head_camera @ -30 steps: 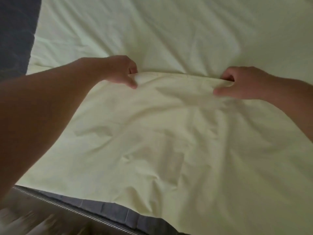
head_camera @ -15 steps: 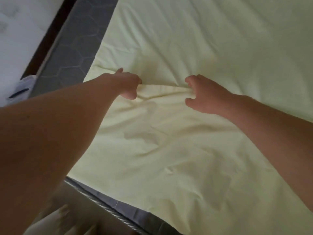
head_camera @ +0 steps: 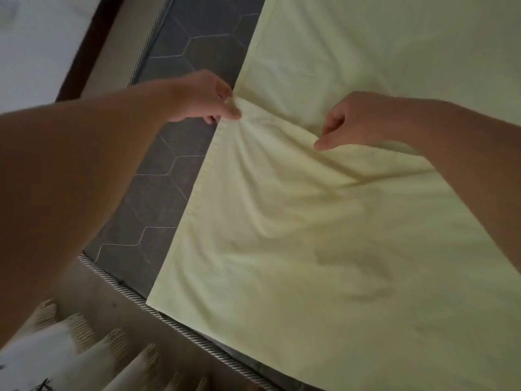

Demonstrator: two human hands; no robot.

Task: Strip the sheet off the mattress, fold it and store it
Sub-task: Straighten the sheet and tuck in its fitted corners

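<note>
A dark hexagon-quilted mattress (head_camera: 169,176) with corded piping lies bare left of the one pale yellow sheet (head_camera: 324,235) spread on it. Two hands: left hand (head_camera: 203,98) pinches the sheet's edge; right hand (head_camera: 358,119) clamps a fold mid-sheet.

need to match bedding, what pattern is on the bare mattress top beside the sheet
Dark grey with a pale stitched hexagon pattern on the mattress, clearest in the head view.
</note>
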